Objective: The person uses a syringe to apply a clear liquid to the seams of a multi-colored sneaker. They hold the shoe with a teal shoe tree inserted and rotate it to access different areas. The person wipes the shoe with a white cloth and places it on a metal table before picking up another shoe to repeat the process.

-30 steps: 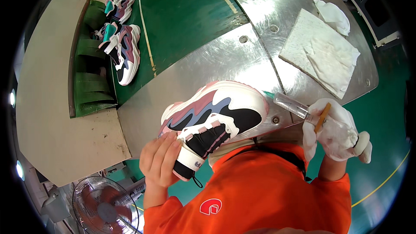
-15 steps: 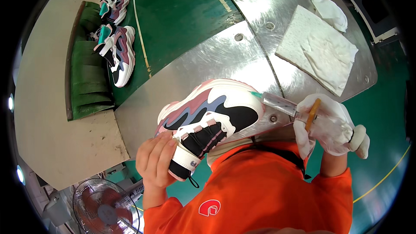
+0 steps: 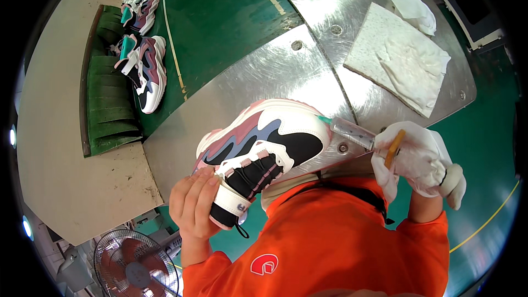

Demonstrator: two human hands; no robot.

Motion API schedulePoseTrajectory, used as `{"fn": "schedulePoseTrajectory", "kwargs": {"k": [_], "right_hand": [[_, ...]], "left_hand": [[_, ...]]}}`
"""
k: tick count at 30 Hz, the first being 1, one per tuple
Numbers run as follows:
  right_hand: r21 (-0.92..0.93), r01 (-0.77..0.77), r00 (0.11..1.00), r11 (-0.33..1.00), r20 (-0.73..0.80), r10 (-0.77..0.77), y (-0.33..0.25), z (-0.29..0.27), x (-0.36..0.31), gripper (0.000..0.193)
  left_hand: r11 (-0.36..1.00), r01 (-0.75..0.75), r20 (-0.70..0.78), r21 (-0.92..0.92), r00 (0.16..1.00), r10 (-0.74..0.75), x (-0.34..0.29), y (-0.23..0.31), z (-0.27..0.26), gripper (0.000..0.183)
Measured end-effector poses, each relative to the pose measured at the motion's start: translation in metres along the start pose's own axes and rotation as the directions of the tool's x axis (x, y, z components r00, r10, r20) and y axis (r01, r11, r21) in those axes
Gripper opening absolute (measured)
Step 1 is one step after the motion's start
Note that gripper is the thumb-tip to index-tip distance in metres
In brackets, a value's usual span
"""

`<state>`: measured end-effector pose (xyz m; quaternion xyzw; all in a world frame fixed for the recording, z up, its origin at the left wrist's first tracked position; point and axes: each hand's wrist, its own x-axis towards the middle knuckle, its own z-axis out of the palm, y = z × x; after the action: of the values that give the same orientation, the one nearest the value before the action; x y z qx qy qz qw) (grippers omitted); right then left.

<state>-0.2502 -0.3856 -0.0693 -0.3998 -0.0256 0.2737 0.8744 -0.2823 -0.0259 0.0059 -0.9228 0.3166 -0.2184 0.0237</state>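
My bare left hand (image 3: 193,204) is closed on the heel and collar of a sneaker (image 3: 258,143) in white, black, blue and mauve. The shoe lies tilted on its side above the metal table, its toe toward the right. In my right hand (image 3: 415,157), which wears a white glove, is a clear syringe (image 3: 352,133) with a yellow-orange flange and a green tip. That tip meets the edge of the toe, where the sole joins the upper. The gloved fingers partly hide the back of the syringe.
A white pad with a crumpled cloth (image 3: 404,60) lies on the metal table (image 3: 231,104) at the right. Two similar sneakers (image 3: 148,71) stand on the green belt at the left, beside green flaps (image 3: 110,93). A fan (image 3: 136,269) stands at the lower left.
The whole view has shifted slightly. My left hand still holds the sneaker, and the syringe tip stays against the toe edge with little visible movement.
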Motion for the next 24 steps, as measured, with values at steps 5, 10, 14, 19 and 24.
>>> {"fn": "schedulePoseTrajectory", "kwargs": {"k": [5, 10, 14, 19, 24], "right_hand": [[0.014, 0.074, 0.993, 0.997, 0.087, -0.074, 0.004, -0.002, 0.002, 0.076], [-0.002, 0.017, 0.998, 1.000, 0.068, -0.017, -0.001, 0.000, 0.001, 0.076], [-0.009, -0.010, 0.998, 1.000, 0.054, 0.011, -0.003, 0.002, -0.001, 0.077], [0.031, -0.013, 0.998, 0.999, 0.064, 0.011, -0.005, 0.001, -0.003, 0.078], [-0.038, 0.222, 0.959, 0.974, 0.188, -0.211, 0.002, -0.011, -0.003, 0.072]], "left_hand": [[1.000, -0.005, -0.005, -0.001, 1.000, 0.005, 0.000, 0.000, 0.001, 0.030], [1.000, -0.007, 0.002, 0.005, 1.000, 0.007, 0.000, 0.000, 0.001, 0.032], [1.000, -0.012, -0.004, -0.002, 1.000, 0.012, 0.001, 0.000, 0.002, 0.035], [0.999, -0.034, -0.014, 0.007, 0.999, 0.034, 0.000, -0.001, 0.002, 0.040], [0.999, -0.043, -0.034, 0.010, 0.998, 0.044, 0.002, 0.002, 0.006, 0.046]]}}
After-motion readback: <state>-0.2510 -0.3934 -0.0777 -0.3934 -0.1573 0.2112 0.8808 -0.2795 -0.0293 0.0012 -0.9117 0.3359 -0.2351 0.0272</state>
